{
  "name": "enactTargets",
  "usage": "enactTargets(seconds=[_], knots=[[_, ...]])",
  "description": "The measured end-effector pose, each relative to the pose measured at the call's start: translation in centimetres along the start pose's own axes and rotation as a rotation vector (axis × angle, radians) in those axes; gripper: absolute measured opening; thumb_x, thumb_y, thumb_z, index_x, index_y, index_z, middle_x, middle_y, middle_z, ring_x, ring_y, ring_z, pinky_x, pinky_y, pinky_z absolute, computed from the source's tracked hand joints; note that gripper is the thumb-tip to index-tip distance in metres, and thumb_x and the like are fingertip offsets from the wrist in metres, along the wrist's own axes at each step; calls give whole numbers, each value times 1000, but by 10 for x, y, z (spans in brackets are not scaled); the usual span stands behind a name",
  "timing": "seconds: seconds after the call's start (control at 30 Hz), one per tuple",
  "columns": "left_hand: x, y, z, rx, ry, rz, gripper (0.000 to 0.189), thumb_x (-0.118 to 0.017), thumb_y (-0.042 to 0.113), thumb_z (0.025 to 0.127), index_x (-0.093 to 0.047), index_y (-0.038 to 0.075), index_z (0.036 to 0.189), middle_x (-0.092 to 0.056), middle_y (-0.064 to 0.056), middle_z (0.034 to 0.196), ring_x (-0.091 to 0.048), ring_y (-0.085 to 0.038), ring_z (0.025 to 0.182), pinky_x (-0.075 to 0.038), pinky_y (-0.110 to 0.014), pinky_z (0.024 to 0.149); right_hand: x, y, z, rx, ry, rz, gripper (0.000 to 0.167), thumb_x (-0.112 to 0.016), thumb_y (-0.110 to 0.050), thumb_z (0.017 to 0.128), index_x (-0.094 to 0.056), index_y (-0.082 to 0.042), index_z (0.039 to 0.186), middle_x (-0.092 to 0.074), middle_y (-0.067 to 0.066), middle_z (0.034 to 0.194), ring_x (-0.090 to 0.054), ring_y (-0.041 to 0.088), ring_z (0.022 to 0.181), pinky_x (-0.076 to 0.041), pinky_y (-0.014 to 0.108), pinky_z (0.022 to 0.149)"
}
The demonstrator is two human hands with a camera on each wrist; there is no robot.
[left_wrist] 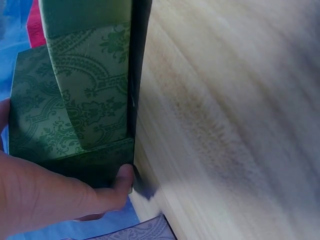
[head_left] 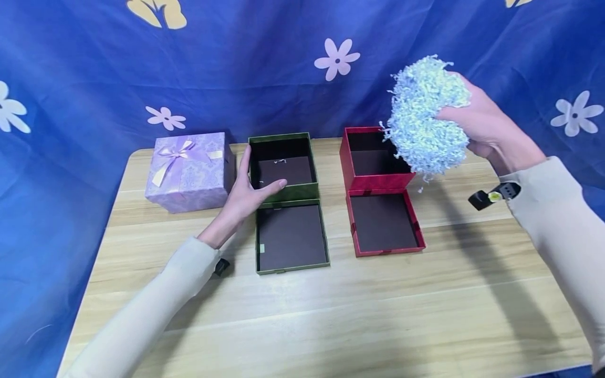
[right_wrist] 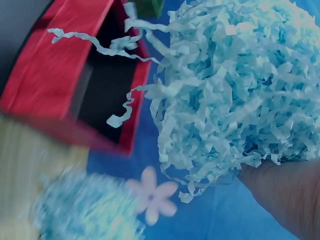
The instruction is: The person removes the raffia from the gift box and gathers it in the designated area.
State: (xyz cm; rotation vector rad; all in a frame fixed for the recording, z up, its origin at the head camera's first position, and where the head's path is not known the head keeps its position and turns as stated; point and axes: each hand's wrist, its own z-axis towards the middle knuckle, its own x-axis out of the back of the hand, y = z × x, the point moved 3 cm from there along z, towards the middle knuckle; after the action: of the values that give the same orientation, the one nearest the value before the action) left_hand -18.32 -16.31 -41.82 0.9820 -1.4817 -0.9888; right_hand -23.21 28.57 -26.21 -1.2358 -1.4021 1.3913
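Observation:
In the head view my right hand [head_left: 482, 118] grips a big clump of light-blue shredded paper [head_left: 420, 110], raised over the right side of the red box [head_left: 378, 182]. Loose strands dangle from it. In the right wrist view the thumb presses into the paper [right_wrist: 235, 90]. My left hand [head_left: 243, 194] holds the green box [head_left: 293, 193] at its front left corner, thumb across the front rim and fingers along the left wall. A few paper scraps [head_left: 280, 161] lie inside that box. Its green patterned side [left_wrist: 90, 95] fills much of the left wrist view.
A lilac gift box [head_left: 189, 173] with a ribbon bow stands left of the green box. The green lid [head_left: 293, 236] and red lid [head_left: 385, 220] lie upturned before their boxes. A second paper clump [right_wrist: 90, 205] shows beside the red box. Blue flowered cloth [head_left: 283, 63] hangs behind the table.

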Motion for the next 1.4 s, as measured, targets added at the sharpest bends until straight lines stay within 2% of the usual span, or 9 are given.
enactTargets(seconds=[0.13, 0.4, 0.5, 0.6, 0.73, 0.83, 1.0, 1.2, 1.4], knots=[[2, 0, -2, 7, -3, 8, 126, -90, 54, 89, 3, 50, 173, 4, 15, 180, -2, -20, 164, -12, -57, 130, 26, 10, -7, -34, 30, -57, 74, -58, 17, 101, -43, -25, 160, -63, 6, 133, -72, 19, 95, -64, 35, 64], [3, 1, -2, 17, -18, 25, 125, -89, 57, 89, 4, 52, 172, 6, 15, 180, -1, -23, 164, -12, -60, 129, 80, 35, -20, -131, 84, -400, 75, -60, 3, 107, -32, -30, 169, -56, -5, 136, -64, 10, 95, -59, 27, 65], [2, 2, -3, 11, -19, 32, 125, -89, 55, 90, 5, 52, 172, 6, 14, 180, -2, -23, 164, -13, -60, 129, 99, 45, -22, -167, 88, -498, 76, -61, -2, 109, -28, -32, 171, -54, -10, 136, -61, 6, 99, -58, 25, 69], [1, 2, -3, 3, -18, 47, 125, -89, 54, 90, 5, 50, 173, 5, 12, 180, -4, -26, 165, -14, -61, 129, 116, 57, -23, -179, 77, -620, 78, -61, -6, 110, -22, -27, 174, -48, -2, 149, -55, 10, 113, -54, 22, 79], [1, 2, -2, -6, -13, 64, 125, -89, 53, 90, 4, 47, 174, 4, 11, 181, -6, -27, 164, -16, -62, 129, 132, 71, -22, -173, 19, -809, 89, -63, -8, 107, -9, -17, 177, -17, 15, 177, -28, 33, 153, -38, 46, 118], [2, 2, -2, -9, -12, 57, 126, -89, 51, 91, 4, 45, 174, 4, 10, 181, -5, -26, 164, -15, -61, 129, 138, 82, -18, -163, -52, -880, 95, -67, -8, 104, -6, -14, 177, -1, 22, 180, -2, 47, 161, -14, 75, 122], [3, 2, -2, -8, -11, 40, 125, -90, 47, 91, 4, 45, 174, 4, 11, 181, -3, -25, 164, -14, -60, 129, 141, 100, -10, -121, -156, -959, 97, -76, -9, 101, -15, -13, 175, -8, 22, 180, -8, 50, 161, -16, 81, 118], [2, 4, -4, -10, -14, 21, 124, -89, 46, 92, 3, 45, 175, 3, 11, 181, -3, -26, 164, -14, -59, 129, 139, 120, 0, -68, -226, -1039, 99, -83, 1, 92, -21, 0, 169, -20, 33, 172, -37, 53, 142, -26, 77, 116], [2, 4, -4, -14, -10, 32, 124, -90, 42, 93, 3, 43, 175, 3, 10, 181, -3, -24, 164, -14, -59, 129, 142, 132, 5, 5, -228, -1025, 94, -83, 9, 87, -31, 8, 165, -26, 38, 168, -25, 57, 152, -23, 77, 119]])
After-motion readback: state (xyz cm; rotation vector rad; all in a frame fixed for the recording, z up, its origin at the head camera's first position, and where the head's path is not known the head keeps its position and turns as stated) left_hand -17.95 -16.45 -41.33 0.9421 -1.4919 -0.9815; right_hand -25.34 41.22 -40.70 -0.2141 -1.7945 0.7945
